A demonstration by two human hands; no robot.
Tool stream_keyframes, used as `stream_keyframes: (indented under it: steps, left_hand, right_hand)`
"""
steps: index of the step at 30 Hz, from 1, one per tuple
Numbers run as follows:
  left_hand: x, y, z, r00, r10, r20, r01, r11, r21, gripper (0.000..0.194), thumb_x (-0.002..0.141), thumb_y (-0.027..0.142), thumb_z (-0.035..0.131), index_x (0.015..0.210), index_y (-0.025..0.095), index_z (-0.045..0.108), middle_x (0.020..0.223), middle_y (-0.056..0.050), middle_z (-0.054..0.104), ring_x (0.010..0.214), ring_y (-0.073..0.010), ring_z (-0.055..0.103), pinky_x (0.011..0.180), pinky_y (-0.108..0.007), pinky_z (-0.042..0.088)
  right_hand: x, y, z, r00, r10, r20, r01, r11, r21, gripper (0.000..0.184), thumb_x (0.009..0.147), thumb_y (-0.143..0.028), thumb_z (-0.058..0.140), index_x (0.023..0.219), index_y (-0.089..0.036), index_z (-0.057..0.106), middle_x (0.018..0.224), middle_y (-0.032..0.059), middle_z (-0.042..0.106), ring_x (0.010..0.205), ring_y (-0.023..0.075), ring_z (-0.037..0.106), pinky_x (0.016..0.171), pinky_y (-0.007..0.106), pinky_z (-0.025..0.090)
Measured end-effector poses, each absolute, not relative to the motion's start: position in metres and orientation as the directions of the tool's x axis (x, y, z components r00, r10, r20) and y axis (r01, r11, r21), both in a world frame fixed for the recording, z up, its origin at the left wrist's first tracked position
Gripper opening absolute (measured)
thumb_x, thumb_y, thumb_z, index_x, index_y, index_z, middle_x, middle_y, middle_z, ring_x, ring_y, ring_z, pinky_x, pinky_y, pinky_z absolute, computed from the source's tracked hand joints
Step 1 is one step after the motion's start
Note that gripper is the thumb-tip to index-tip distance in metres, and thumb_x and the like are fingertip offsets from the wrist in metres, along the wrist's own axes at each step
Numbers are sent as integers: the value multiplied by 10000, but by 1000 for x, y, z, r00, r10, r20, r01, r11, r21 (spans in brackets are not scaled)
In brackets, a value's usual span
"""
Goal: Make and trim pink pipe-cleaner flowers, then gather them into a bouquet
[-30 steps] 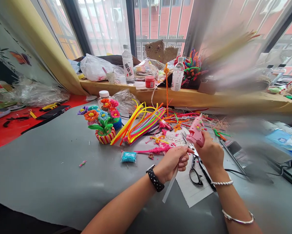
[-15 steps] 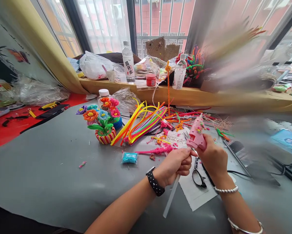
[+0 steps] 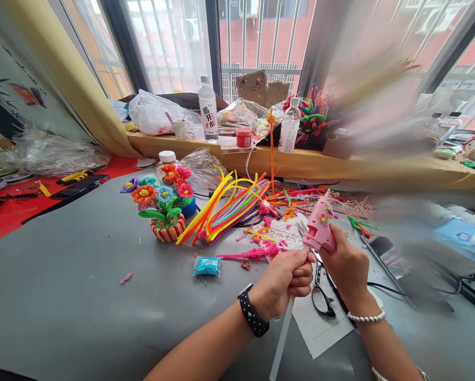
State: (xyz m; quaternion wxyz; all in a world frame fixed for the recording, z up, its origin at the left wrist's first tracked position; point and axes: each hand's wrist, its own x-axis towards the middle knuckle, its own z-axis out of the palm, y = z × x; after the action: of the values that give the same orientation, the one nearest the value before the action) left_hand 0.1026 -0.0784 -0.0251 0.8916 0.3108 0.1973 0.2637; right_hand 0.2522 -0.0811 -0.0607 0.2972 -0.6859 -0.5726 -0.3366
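My right hand (image 3: 346, 264) is closed round the handle of a pink glue gun (image 3: 319, 225), its nozzle pointing up and away from me. Just below the gun's rear end, my left hand (image 3: 288, 278) is closed on a translucent glue stick (image 3: 282, 341). The stick's long lower part hangs out beneath my fist; its top end by the gun is mostly hidden by my fingers. Under my hands lie black-handled scissors (image 3: 322, 301) and a sheet of white paper (image 3: 316, 333). A fuzzy pink pipe cleaner (image 3: 257, 252) lies to the left of the gun.
A striped pot of pipe-cleaner flowers (image 3: 168, 227) stands left of a bundle of colourful pipe cleaners (image 3: 233, 209). Nearby lies a small blue packet (image 3: 207, 266). Water bottles (image 3: 208, 111) and a red jar (image 3: 244, 137) stand on the sill. The right side is blurred.
The view has shifted slightly, so the desk things sit a little lower and further left. Both hands keep their hold on the glue gun and the glue stick.
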Motion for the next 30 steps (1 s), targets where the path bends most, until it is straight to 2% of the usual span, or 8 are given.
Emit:
stream_keyframes:
  steps: [7,16,21,30]
  left_hand:
    - [102,-74,-24,802,564,-199,-385,741,550,131,767,243,477,713,130,440,472,87,187,397,-28,82,341,-131,69]
    - [101,-70,-23,782,580,-228,-395,744,540,131,780,224,450,693,128,433,468,90,182,394,-23,68,337,-123,73]
    - [101,-70,-23,782,579,-229,-398,748,531,127,788,211,429,696,125,436,465,90,184,388,-23,74,334,-117,79]
    - [100,-70,-23,783,585,-213,-404,738,541,129,770,234,474,707,126,442,469,91,188,392,-23,78,336,-122,77]
  right_hand:
    - [251,-79,-61,112,632,767,990,-137,-32,322,748,-258,444,961,-87,614,450,26,581,354,135,483,401,196,255]
    - [251,-75,-60,59,637,769,996,-94,1,376,791,-334,409,949,-69,624,460,46,600,344,132,483,395,206,255]
    - [249,-76,-59,23,617,787,998,-62,19,395,823,-321,368,945,-51,629,510,76,621,362,124,493,397,210,260]
    - [249,-77,-61,87,668,739,995,-101,-26,363,782,-306,409,985,-82,611,517,50,633,382,141,521,415,209,287]
